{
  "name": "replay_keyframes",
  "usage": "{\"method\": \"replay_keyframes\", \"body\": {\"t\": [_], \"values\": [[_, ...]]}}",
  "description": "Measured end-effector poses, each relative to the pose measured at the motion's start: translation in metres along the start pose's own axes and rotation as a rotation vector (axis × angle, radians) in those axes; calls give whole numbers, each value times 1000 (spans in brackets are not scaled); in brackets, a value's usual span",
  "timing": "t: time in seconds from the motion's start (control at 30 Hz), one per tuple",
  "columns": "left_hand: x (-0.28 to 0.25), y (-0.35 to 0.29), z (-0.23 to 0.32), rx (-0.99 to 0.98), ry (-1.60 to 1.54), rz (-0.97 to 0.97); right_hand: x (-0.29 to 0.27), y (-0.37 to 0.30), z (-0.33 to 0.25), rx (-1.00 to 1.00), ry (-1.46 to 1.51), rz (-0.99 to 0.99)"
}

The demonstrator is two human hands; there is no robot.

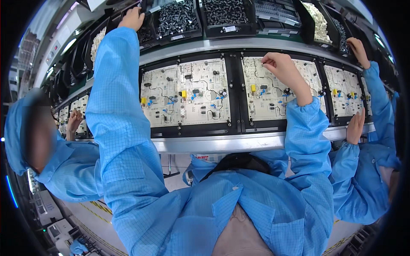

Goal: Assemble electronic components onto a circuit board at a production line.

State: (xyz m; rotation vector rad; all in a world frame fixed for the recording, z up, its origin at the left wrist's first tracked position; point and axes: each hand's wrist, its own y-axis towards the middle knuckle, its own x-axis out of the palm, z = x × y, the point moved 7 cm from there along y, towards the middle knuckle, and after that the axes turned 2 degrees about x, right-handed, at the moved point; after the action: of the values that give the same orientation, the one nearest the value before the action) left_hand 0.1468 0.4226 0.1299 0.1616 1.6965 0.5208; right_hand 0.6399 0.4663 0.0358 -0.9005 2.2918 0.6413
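My left hand (131,19) reaches far forward to the edge of the parts bins at the upper left. Its fingers are loosely bent and apart, with their tips partly hidden, and no part shows in them. Over the upper left of a pale circuit board (265,109), my right hand (279,67) is closed in a pinch. Something tiny and dark may sit at its fingertips, too small to name. That board carries yellow, blue and black components and lies in a black frame (235,94). Left of it, another populated board (162,116) is set in a similar frame.
Black bins of small dark parts (177,19) and another such bin (224,13) line the far side. A bin of whitish parts (317,23) stands farther right. A metal rail (222,144) edges the bench. Co-workers in blue sit at left (72,170) and right (363,170).
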Motion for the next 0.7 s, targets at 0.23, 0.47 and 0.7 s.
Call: {"method": "replay_keyframes", "body": {"t": [0.23,0.47,0.7], "values": [[12,18,10,199,-32,30,-47,-11,1,31,-199,57],[14,39,-1,107,-58,138,-24,-8,13,-18,-301,-152],[10,43,-46,-52,74,63,-10,4,11,-5,-286,-223]]}}
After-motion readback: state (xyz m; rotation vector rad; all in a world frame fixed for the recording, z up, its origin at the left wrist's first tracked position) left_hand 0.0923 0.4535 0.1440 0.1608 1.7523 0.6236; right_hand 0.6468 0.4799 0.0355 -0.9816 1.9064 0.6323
